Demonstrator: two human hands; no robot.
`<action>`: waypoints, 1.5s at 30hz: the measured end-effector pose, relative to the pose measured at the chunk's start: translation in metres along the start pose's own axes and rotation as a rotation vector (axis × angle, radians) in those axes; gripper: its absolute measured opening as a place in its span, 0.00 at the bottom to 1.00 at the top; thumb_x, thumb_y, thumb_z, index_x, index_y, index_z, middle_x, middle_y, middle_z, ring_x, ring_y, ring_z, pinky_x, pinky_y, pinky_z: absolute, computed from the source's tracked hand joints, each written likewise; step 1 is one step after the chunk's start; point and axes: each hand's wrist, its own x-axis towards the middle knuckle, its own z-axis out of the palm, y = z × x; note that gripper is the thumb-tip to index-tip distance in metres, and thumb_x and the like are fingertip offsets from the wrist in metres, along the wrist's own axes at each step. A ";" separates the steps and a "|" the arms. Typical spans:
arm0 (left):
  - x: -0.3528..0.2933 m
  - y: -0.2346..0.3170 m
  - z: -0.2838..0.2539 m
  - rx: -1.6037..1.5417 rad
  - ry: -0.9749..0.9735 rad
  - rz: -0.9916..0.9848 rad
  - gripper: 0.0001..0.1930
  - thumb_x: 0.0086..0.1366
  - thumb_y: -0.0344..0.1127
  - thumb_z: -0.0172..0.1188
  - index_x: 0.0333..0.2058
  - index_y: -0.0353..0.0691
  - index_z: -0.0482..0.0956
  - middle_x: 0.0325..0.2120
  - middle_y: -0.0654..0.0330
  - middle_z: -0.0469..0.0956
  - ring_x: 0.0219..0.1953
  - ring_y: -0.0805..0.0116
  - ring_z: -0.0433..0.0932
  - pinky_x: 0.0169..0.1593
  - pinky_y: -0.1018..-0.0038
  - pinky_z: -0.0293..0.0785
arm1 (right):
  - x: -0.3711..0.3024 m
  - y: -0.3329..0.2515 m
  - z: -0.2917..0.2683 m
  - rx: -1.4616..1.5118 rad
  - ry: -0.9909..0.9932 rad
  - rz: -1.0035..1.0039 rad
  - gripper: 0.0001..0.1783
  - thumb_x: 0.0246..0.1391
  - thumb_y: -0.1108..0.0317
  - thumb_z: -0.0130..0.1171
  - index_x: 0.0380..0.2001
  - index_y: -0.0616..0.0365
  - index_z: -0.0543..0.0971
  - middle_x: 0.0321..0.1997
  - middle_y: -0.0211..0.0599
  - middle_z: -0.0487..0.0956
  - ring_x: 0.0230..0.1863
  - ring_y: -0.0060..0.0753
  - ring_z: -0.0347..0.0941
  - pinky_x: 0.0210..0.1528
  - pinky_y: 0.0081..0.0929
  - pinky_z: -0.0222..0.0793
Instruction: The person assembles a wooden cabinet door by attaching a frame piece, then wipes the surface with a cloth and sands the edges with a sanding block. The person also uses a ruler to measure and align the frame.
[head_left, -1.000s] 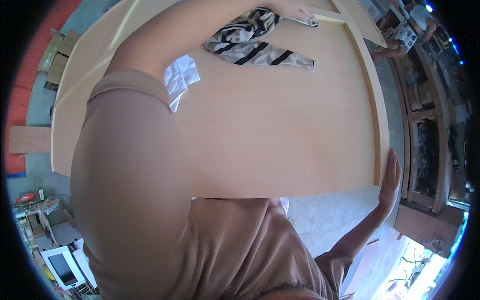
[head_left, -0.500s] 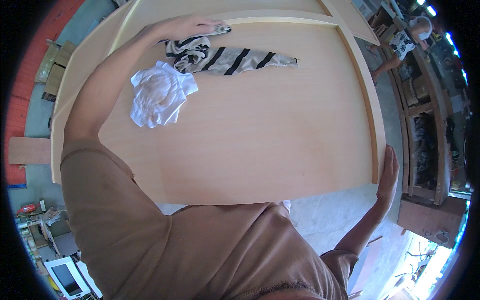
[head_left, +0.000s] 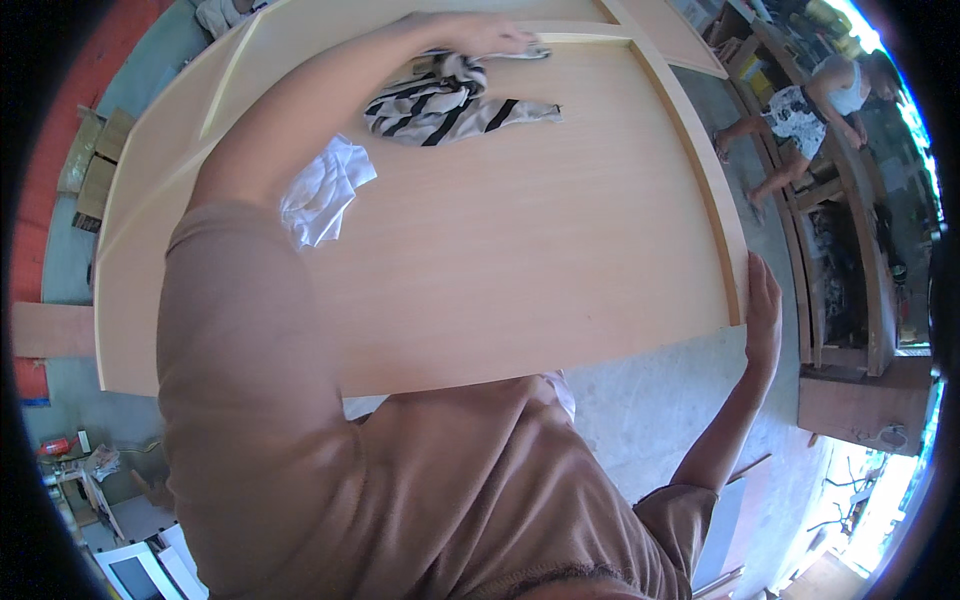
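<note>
On panel (head_left: 540, 270), striped cloth (head_left: 445, 117), left hand (head_left: 487, 35) shifted rightward

A brown short-sleeved shirt (head_left: 450, 470) is worn, the hands (head_left: 764, 302) bare.

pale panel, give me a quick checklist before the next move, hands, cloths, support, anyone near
1. Left hand on the striped cloth: ok, though its grip is partly hidden.
2. Right hand at the right edge of the pale panel: ok, fingers extended.
3. Panel face free of loose things: not ok, the white cloth lies on it, partly behind the left arm.
4. Support beneath the panel: cannot tell, hidden from this view.
5. Other person off the panel: ok, to the right beside the shelving.
</note>
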 end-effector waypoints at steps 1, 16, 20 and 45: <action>-0.039 0.014 0.000 -0.025 0.052 0.005 0.28 0.77 0.53 0.47 0.71 0.50 0.65 0.69 0.55 0.68 0.65 0.58 0.72 0.68 0.65 0.64 | -0.002 0.003 -0.003 -0.018 0.025 -0.001 0.29 0.75 0.48 0.44 0.55 0.65 0.79 0.47 0.41 0.82 0.50 0.29 0.74 0.59 0.29 0.66; -0.215 0.181 0.047 0.252 0.180 0.018 0.39 0.65 0.27 0.62 0.71 0.69 0.63 0.50 0.53 0.76 0.52 0.52 0.76 0.56 0.59 0.73 | -0.011 -0.090 0.022 -0.562 0.155 -0.493 0.15 0.65 0.63 0.61 0.51 0.56 0.81 0.51 0.42 0.80 0.54 0.48 0.78 0.56 0.44 0.72; -0.245 0.164 0.057 0.215 0.498 0.007 0.28 0.65 0.29 0.63 0.63 0.55 0.73 0.48 0.54 0.74 0.53 0.53 0.75 0.54 0.60 0.74 | -0.017 -0.121 0.036 -0.437 -0.156 -0.678 0.15 0.59 0.70 0.66 0.49 0.57 0.81 0.49 0.40 0.80 0.52 0.43 0.78 0.52 0.39 0.75; -0.381 0.190 0.042 -0.270 0.479 -0.787 0.13 0.69 0.31 0.59 0.50 0.34 0.80 0.31 0.47 0.80 0.34 0.47 0.80 0.41 0.61 0.74 | 0.066 -0.147 0.181 -0.325 -0.378 -0.935 0.23 0.62 0.59 0.63 0.57 0.57 0.77 0.55 0.47 0.74 0.59 0.51 0.70 0.62 0.47 0.67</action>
